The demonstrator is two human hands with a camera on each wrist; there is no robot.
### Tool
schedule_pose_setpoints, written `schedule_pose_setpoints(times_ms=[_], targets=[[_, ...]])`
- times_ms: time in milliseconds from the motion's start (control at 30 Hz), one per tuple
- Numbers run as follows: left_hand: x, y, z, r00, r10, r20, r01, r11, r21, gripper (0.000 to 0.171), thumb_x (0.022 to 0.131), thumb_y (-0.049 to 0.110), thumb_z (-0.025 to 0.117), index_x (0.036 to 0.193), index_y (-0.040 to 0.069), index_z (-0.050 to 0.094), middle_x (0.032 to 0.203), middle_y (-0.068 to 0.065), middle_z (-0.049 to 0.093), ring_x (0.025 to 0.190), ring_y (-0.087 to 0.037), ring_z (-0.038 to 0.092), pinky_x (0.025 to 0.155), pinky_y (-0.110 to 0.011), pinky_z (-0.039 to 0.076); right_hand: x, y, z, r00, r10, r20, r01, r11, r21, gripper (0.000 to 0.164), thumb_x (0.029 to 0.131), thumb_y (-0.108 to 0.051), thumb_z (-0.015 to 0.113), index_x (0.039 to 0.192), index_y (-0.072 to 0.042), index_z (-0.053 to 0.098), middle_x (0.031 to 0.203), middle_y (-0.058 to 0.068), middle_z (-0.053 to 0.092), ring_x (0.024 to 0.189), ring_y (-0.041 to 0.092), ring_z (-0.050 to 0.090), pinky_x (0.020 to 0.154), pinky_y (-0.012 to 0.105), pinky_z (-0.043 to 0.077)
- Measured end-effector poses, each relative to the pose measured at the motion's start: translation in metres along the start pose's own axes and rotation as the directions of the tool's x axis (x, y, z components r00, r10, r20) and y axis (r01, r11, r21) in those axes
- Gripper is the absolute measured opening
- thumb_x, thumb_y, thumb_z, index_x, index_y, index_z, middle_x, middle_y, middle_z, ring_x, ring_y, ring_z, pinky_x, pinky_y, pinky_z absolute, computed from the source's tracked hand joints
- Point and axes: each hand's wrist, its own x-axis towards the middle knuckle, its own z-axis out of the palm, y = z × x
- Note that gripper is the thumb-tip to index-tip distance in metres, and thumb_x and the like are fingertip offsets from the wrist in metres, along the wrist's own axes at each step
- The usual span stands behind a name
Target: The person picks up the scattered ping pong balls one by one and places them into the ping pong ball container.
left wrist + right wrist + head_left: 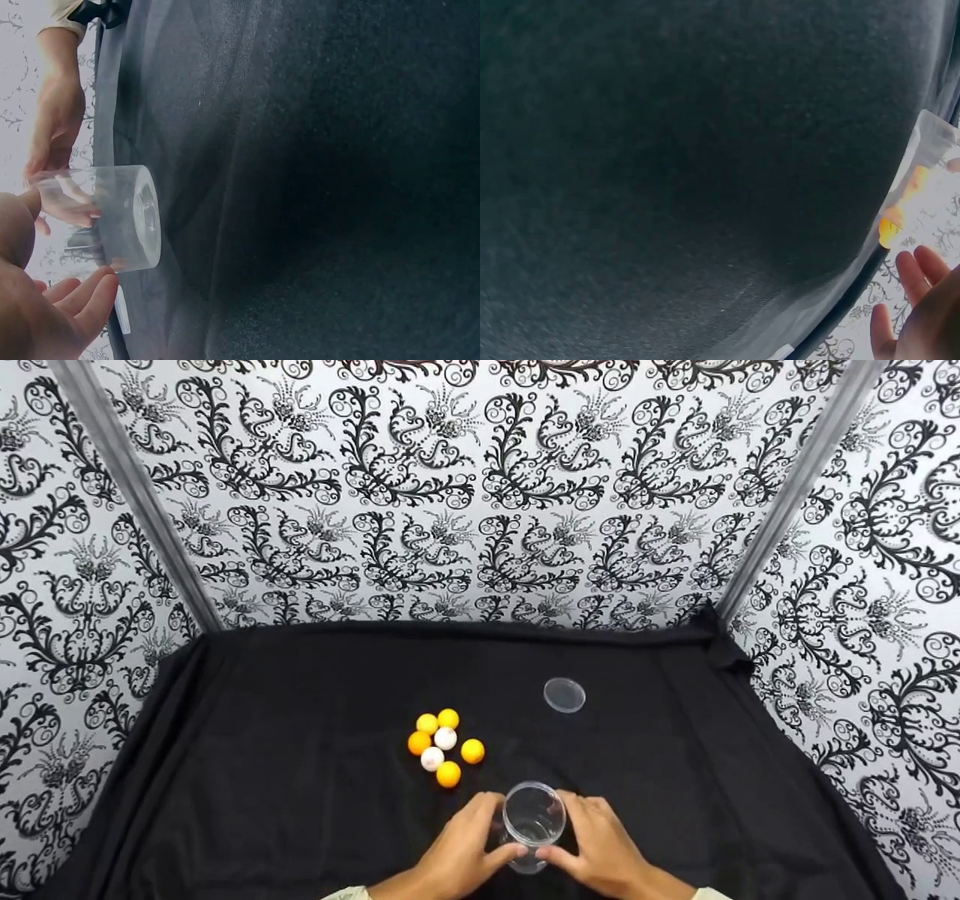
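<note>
A clear plastic jar (533, 819) is held between both hands near the front of the black cloth, its open mouth facing up toward the head camera. My left hand (463, 846) grips its left side, and my right hand (602, 846) grips the right, both thumbs at the near side. In the left wrist view the jar's base (148, 217) shows close to the cloth, and right-hand fingers are visible through the wall. Beyond the jar, to the left, lie several orange ping-pong balls (448, 774) and two white ping-pong balls (432, 759).
A round clear lid (564, 694) lies flat farther back, right of the balls. Black cloth (300, 780) covers the table, with a bunched fold (726, 649) at the back right corner. Patterned walls (480, 495) stand behind and at both sides.
</note>
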Motion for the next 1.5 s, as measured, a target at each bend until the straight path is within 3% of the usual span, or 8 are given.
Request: schedule_pose_setpoints(times_ms=[267, 433, 500, 600, 700, 833, 1167, 1500], targets=[[0.001, 0.002, -0.004, 0.999, -0.023, 0.037, 0.021, 0.999, 0.033, 0.055, 0.091, 0.050, 0.072, 0.131, 0.017, 0.053, 0.118, 0.004, 0.059, 0.101, -0.008, 0.062, 0.087, -0.024, 0.055, -0.001, -0.001, 0.000, 1.000, 0.028, 0.011, -0.028, 1.000, 0.009, 0.073, 0.081, -0.058, 0.077, 0.131, -0.008, 0.059, 0.114, -0.002, 0.073, 0.101, 0.008, 0.068, 0.088, 0.035, 0.047], [0.006, -0.008, -0.016, 0.995, -0.022, 0.092, 0.005, 0.984, 0.180, 0.056, 0.083, 0.039, 0.083, 0.128, 0.018, 0.057, 0.117, 0.004, 0.062, 0.099, -0.008, 0.061, 0.083, -0.030, 0.056, -0.001, 0.000, 0.000, 1.000, 0.020, 0.009, -0.020, 1.000, -0.007, 0.074, 0.078, -0.057, 0.080, 0.131, -0.008, 0.059, 0.114, -0.002, 0.073, 0.102, 0.008, 0.069, 0.091, 0.034, 0.045], [0.008, -0.017, -0.020, 0.997, 0.021, 0.072, -0.040, 0.958, 0.283, 0.054, 0.080, 0.031, 0.086, 0.125, 0.016, 0.059, 0.115, 0.002, 0.064, 0.100, -0.013, 0.062, 0.083, -0.034, 0.056, -0.001, 0.000, 0.001, 1.000, 0.012, 0.002, -0.012, 1.000, -0.016, 0.074, 0.078, -0.057, 0.080, 0.130, -0.008, 0.060, 0.113, -0.003, 0.073, 0.102, 0.009, 0.069, 0.091, 0.034, 0.045], [0.014, -0.033, -0.025, 0.996, 0.092, 0.014, -0.089, 0.888, 0.450, 0.051, 0.077, 0.025, 0.087, 0.121, 0.015, 0.062, 0.114, 0.000, 0.065, 0.101, -0.021, 0.062, 0.078, -0.039, 0.057, -0.001, 0.000, 0.001, 1.000, 0.010, 0.001, -0.010, 1.000, -0.023, 0.074, 0.080, -0.060, 0.078, 0.130, -0.009, 0.059, 0.113, -0.004, 0.072, 0.101, 0.010, 0.069, 0.092, 0.034, 0.044], [0.022, -0.049, -0.030, 0.990, 0.132, -0.040, -0.084, 0.810, 0.580, 0.049, 0.077, 0.024, 0.087, 0.120, 0.017, 0.064, 0.115, -0.001, 0.066, 0.103, -0.026, 0.060, 0.072, -0.042, 0.055, -0.001, 0.000, 0.000, 1.000, 0.019, 0.004, -0.019, 1.000, -0.023, 0.074, 0.080, -0.062, 0.076, 0.131, -0.010, 0.059, 0.115, -0.004, 0.072, 0.102, 0.010, 0.069, 0.092, 0.033, 0.044], [0.030, -0.066, -0.037, 0.990, 0.122, -0.073, -0.043, 0.745, 0.666, 0.043, 0.079, 0.022, 0.084, 0.118, 0.019, 0.066, 0.115, 0.000, 0.067, 0.103, -0.029, 0.058, 0.071, -0.043, 0.050, -0.001, 0.000, 0.000, 1.000, 0.030, 0.007, -0.030, 0.999, -0.021, 0.074, 0.080, -0.062, 0.076, 0.131, -0.010, 0.060, 0.116, -0.004, 0.072, 0.103, 0.009, 0.068, 0.092, 0.032, 0.044], [0.033, -0.094, -0.038, 0.988, 0.150, -0.032, -0.076, 0.659, 0.749, 0.040, 0.079, 0.028, 0.086, 0.112, 0.022, 0.064, 0.107, 0.003, 0.067, 0.101, -0.031, 0.054, 0.072, -0.043, 0.046, -0.003, -0.001, 0.004, 1.000, -0.001, -0.017, 0.001, 1.000, -0.008, 0.075, 0.077, -0.055, 0.081, 0.129, -0.006, 0.060, 0.114, -0.002, 0.072, 0.100, 0.011, 0.069, 0.090, 0.035, 0.043], [0.035, -0.102, -0.033, 0.984, 0.175, -0.045, -0.082, 0.654, 0.752, 0.029, 0.084, 0.029, 0.082, 0.106, 0.023, 0.066, 0.101, 0.003, 0.066, 0.102, -0.031, 0.055, 0.074, -0.044, 0.044, -0.003, -0.001, 0.004, 1.000, 0.004, -0.029, -0.004, 1.000, 0.003, 0.075, 0.079, -0.058, 0.079, 0.130, -0.007, 0.060, 0.115, 0.000, 0.072, 0.099, 0.013, 0.069, 0.091, 0.034, 0.042]])
